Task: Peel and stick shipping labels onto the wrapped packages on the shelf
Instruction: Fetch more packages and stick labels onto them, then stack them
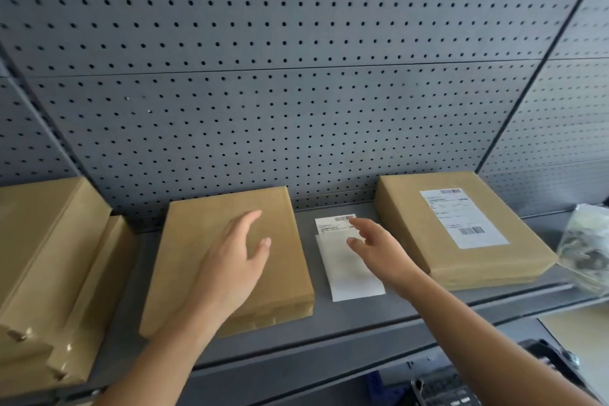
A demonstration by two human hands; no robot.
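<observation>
1. Grey metal shelf [329, 323] under a perforated back panel [296, 76], carrying paper-wrapped packages.
2. Loose label stack [346, 260] lying flat on bare shelf: printed shipping label [333, 224] showing at its far end, blank white sheets overlapping nearer the front edge.
3. Just left of that stack, bare middle package [230, 257]: no label on its top face.
4. Just right of the stack, labelled package [461, 227] with a shipping label stuck on top, apparently finished.
5. Well left of the stack, stacked brown packages [49, 273], no labels visible on the faces shown.
6. Right hand [379, 247] over the stack, fingers spread and loosely curled, holding nothing, fingertips at the printed label; contact unclear.
7. Left hand [237, 257] open, palm down over the middle package, gripping nothing; resting or hovering not discernible.
8. Far right of the stack, clear plastic bag [583, 250] at the shelf end.
9. Judged progress: one package done, several left; likely next, lifting and peeling a label for the middle package.
</observation>
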